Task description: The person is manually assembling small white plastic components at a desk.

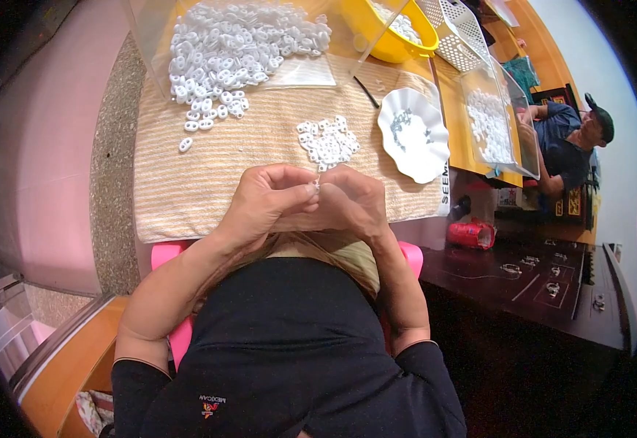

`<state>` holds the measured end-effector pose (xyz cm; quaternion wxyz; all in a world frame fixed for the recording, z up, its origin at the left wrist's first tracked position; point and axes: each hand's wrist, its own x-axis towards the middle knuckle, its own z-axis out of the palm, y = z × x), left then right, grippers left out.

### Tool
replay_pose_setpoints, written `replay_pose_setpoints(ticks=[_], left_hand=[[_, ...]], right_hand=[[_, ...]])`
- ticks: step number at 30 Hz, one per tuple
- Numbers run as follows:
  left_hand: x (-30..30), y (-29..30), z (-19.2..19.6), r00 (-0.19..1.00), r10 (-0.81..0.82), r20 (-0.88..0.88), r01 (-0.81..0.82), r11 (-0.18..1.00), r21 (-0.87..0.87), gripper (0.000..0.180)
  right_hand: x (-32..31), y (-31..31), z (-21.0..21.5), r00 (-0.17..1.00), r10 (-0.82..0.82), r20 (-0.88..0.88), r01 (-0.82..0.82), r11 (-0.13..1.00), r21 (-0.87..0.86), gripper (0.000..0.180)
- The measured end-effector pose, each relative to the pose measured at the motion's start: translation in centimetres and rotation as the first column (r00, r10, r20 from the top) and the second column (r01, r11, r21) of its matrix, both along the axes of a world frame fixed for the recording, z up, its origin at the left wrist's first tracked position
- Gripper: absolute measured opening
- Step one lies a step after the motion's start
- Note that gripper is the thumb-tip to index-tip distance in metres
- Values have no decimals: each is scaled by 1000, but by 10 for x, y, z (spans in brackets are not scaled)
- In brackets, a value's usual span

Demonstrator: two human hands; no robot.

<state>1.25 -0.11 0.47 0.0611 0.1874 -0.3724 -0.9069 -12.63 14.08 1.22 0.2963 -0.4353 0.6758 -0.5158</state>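
My left hand [266, 198] and my right hand [353, 201] meet in front of me, low over the table's near edge. The left thumb and forefinger pinch a small whitish piece [316, 186], mostly hidden by the fingertips. Right fingers close in on it from the other side, slightly smeared by motion; what they grip is hidden. Just beyond the fingertips lies a small heap of white plastic pieces [329, 143]. To its right, a white wavy-rimmed dish [425, 169] holds tiny dark grey parts [402, 123].
A clear bin [147, 47] spills white two-holed oval pieces [220, 58] onto the striped towel [187, 182]. Behind are a black stick [366, 92] and a yellow basin [424, 29]. A person [563, 139] sits at right by another clear box [527, 146] of white pieces.
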Motion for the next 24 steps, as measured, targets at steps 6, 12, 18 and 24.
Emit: replay_pose_setpoints(ticks=[6,12,18,24], left_hand=[[0,0,1,1000,3,3,-3,999,-41,20],[0,1,0,1000,5,18,-4,997,-73,20],[0,2,1,999,20,25,-17,993,-120,19],[1,5,1,999,4,37,3,984,-176,18]], right_hand=[[1,1,-2,1000,3,12,-2,1000,-24,6],[2,0,0,1000,6,-18,-7,999,-35,6],[2,-2,4,995,15,-103,-18,999,-28,6],[6,-4,18,1000,14,-18,-12,995,100,10]])
